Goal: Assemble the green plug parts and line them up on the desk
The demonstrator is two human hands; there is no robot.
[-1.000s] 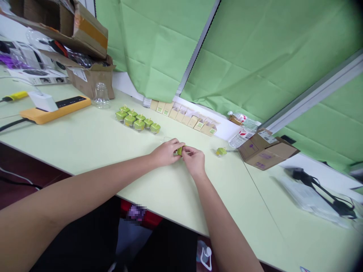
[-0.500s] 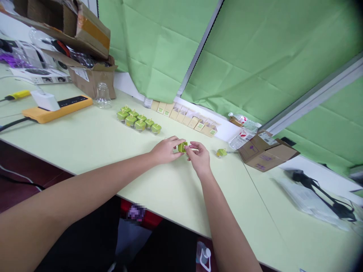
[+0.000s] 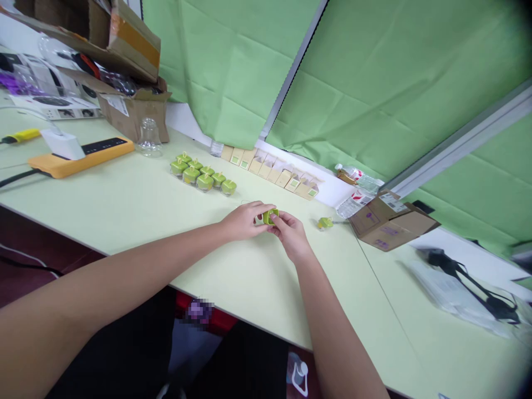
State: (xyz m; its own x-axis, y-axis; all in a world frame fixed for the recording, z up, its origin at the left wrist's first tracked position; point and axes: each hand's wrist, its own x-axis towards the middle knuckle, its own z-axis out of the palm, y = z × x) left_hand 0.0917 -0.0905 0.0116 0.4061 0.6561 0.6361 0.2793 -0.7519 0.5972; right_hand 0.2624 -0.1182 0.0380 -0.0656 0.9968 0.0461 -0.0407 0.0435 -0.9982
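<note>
My left hand (image 3: 243, 221) and my right hand (image 3: 293, 235) meet over the middle of the table. Between them they hold a small squarish green lid (image 3: 270, 216), tilted on its side. The left fingers and thumb grip its left edge, while the right thumb presses into its face. My fingers hide part of it, and I cannot tell whether a clear cup is attached. To the left stands a cluster of several small clear cups with green lids (image 3: 204, 182), each with a little tab on top. Another green-lidded cup (image 3: 325, 223) sits alone to the right.
A row of small cardboard boxes (image 3: 268, 169) lines the back edge. On the left are an orange power strip (image 3: 93, 155), a clear plastic dome (image 3: 149, 138) and large cartons (image 3: 133, 113). At right stand an open carton (image 3: 388, 221), plastic bottles (image 3: 353, 202) and a black strap (image 3: 477, 282).
My right hand has closed in, its fingers now tighter around the green lid. The lid has shifted very slightly right and turned a little. The cups on the table have stayed put.
</note>
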